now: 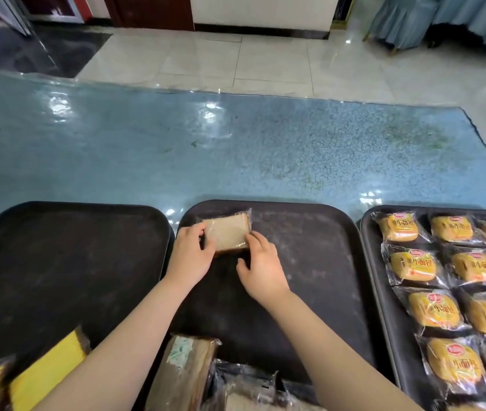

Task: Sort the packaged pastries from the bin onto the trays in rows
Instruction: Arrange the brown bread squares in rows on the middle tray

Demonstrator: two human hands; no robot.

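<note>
Here both hands point(226, 256) grip pastry point(227, 232).

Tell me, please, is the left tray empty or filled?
Empty as far as visible: the left tray shows bare dark surface; packages at the frame's bottom hide its near edge.

Right tray point(384, 292) cut off rightward.
</note>
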